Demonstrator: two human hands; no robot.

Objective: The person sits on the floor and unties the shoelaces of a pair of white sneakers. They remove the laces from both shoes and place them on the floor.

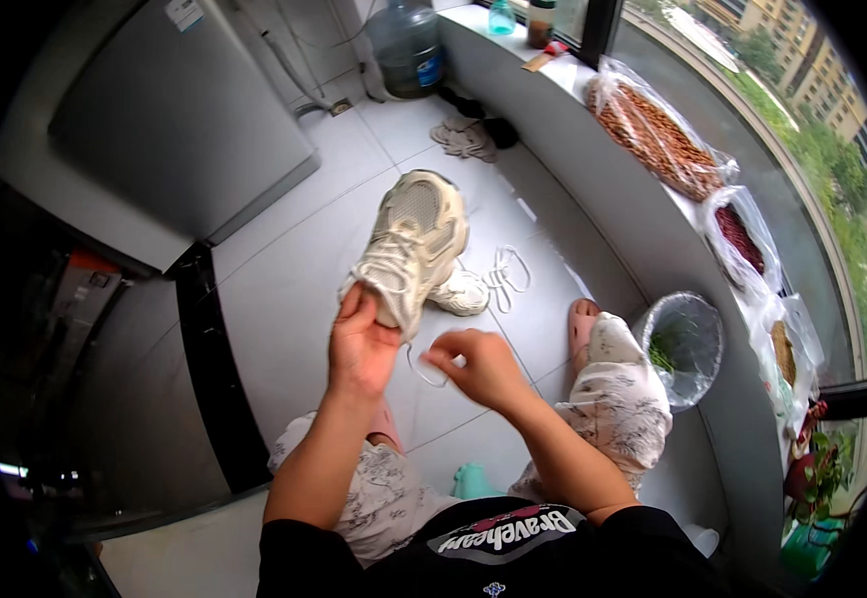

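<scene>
My left hand point(362, 344) grips a cream mesh sneaker point(418, 239) at its heel opening, with the toe pointing away from me. Laces cross the sneaker's tongue. Close to the right of the heel, my right hand point(478, 366) is curled, thumb and forefinger near a thin white lace point(426, 377) that hangs from the shoe; whether they pinch it is unclear. On the floor behind the held shoe lies a second cream shoe point(462, 292), partly hidden. Beside that shoe rests a loose looped white shoelace point(507, 278).
A lined trash bin point(684, 344) holds green scraps by the right wall. Bags of peanuts point(650, 134) and other dry foods line the windowsill. A water jug point(407, 48) and crumpled items point(465, 138) are on the far floor; a grey appliance point(187, 119) stands left.
</scene>
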